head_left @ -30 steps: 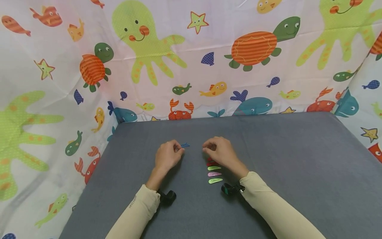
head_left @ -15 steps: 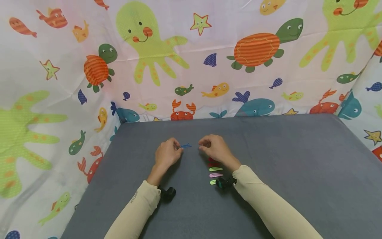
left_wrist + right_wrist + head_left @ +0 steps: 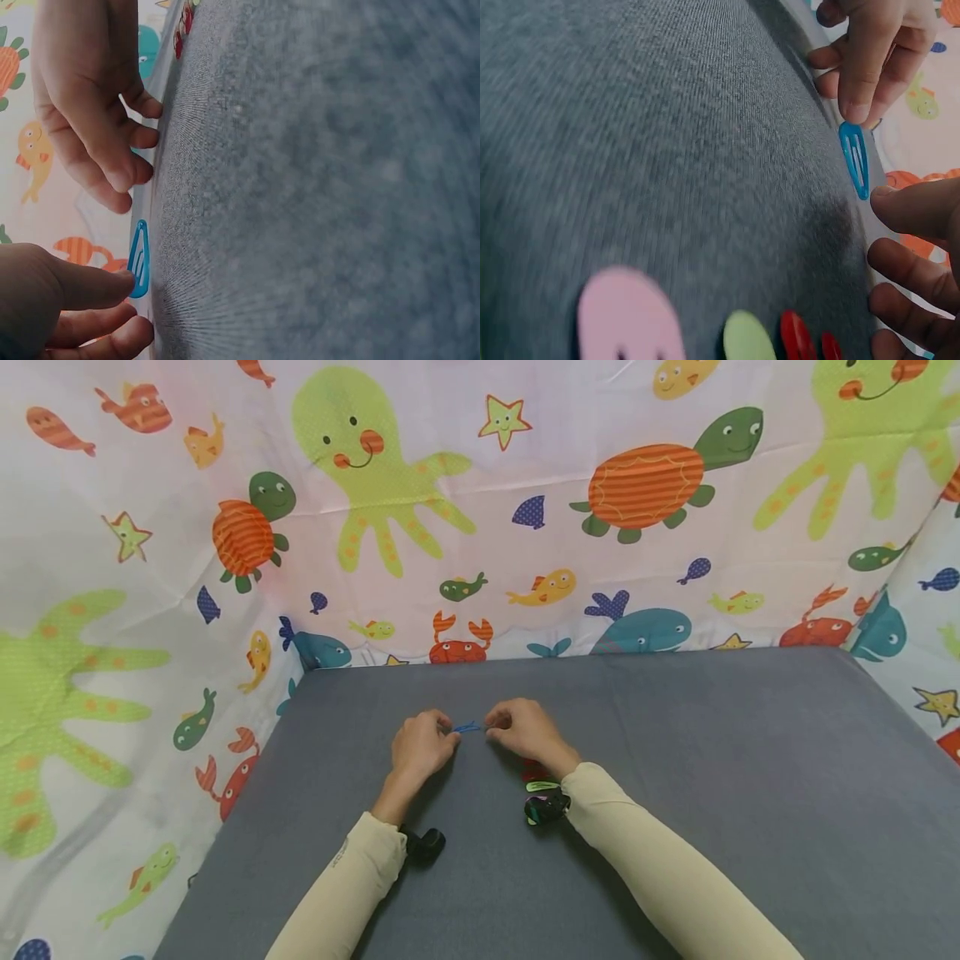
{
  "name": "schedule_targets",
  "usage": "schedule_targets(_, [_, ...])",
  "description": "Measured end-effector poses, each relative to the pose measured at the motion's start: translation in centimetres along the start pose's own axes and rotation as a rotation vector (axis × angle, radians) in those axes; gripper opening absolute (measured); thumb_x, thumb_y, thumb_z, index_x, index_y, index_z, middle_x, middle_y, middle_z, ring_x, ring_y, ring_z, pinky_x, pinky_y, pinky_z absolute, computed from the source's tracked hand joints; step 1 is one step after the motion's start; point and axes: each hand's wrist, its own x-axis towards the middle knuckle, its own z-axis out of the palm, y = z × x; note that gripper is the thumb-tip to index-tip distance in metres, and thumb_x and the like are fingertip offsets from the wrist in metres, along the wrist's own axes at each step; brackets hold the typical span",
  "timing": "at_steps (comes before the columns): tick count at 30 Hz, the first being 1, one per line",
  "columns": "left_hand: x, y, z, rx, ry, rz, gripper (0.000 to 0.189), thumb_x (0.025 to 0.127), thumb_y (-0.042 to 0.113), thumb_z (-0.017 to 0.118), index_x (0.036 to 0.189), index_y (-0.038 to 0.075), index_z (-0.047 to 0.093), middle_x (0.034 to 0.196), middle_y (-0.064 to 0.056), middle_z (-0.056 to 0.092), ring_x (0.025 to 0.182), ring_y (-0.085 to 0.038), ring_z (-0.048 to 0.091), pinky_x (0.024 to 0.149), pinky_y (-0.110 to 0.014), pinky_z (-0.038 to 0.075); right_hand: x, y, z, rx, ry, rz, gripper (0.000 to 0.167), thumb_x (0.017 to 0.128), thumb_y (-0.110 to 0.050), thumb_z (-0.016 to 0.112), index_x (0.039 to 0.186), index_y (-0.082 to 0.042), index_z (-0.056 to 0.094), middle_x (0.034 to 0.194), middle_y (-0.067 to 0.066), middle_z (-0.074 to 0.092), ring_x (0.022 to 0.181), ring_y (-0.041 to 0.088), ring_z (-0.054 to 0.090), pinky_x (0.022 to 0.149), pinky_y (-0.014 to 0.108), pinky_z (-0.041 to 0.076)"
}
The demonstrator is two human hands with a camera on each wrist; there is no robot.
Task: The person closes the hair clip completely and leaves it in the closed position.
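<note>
Between thumb and finger, my left hand pinches one end of a blue snap hair clip, close over the grey table. The clip's narrow end points right toward my right hand. In the right wrist view the right thumb is right beside that narrow tip, with the other fingers loosely bent and apart. The left wrist view shows a gap between the blue clip and the right fingers. Nothing shows in the right hand's grasp.
A column of hair clips lies under and before the right forearm: red clips, a green clip and a pink clip; the wrist camera covers part of it. A printed sea-animal cloth stands behind the grey table.
My right hand has moved left, from well apart to beside the blue hair clip's tip. Its wrist camera now covers the nearer clips. The left hand keeps its pinch, nearly still.
</note>
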Motion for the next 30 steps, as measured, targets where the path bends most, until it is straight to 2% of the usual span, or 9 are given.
schedule_targets(5, [0.2, 0.0, 0.0, 0.017, 0.021, 0.008, 0.018, 0.088, 0.024, 0.077, 0.099, 0.011, 0.079, 0.084, -0.005, 0.075, 0.077, -0.024, 0.069, 0.070, -0.043, 0.054, 0.5, -0.4, 0.6, -0.044, 0.012, 0.045, 0.014, 0.090, -0.018, 0.077, 0.103, -0.014, 0.079, 0.097, 0.003, 0.078, 0.090, 0.018, 0.071, 0.081, 0.039, 0.055])
schedule_targets(13, [0.3, 0.2, 0.3, 0.042, 0.024, 0.014, 0.013, 0.087, 0.022, 0.079, 0.095, 0.012, 0.080, 0.088, -0.005, 0.077, 0.082, -0.026, 0.071, 0.071, -0.045, 0.055, 1.0, -1.0, 0.9, -0.105, 0.004, 0.099, 0.013, 0.091, -0.021, 0.077, 0.102, -0.015, 0.080, 0.101, 0.003, 0.078, 0.093, 0.022, 0.072, 0.078, 0.039, 0.055])
schedule_targets(20, [0.4, 0.1, 0.3, 0.039, 0.046, 0.036, 0.011, 0.086, 0.021, 0.080, 0.092, 0.012, 0.080, 0.087, -0.005, 0.077, 0.082, -0.027, 0.073, 0.074, -0.046, 0.056, 1.6, -1.3, 1.1, -0.160, 0.014, 0.099, 0.013, 0.089, -0.023, 0.079, 0.101, -0.018, 0.082, 0.098, 0.001, 0.079, 0.088, 0.021, 0.072, 0.069, 0.036, 0.054])
schedule_targets(30, [0.4, 0.1, 0.5, 0.038, 0.071, 0.046, 0.008, 0.085, 0.019, 0.081, 0.090, 0.012, 0.081, 0.085, -0.004, 0.078, 0.080, -0.026, 0.073, 0.072, -0.046, 0.056, 1.7, -1.6, 1.3, -0.183, 0.021, 0.097, 0.012, 0.090, -0.023, 0.079, 0.099, -0.017, 0.082, 0.097, 0.000, 0.079, 0.086, 0.020, 0.072, 0.070, 0.036, 0.055])
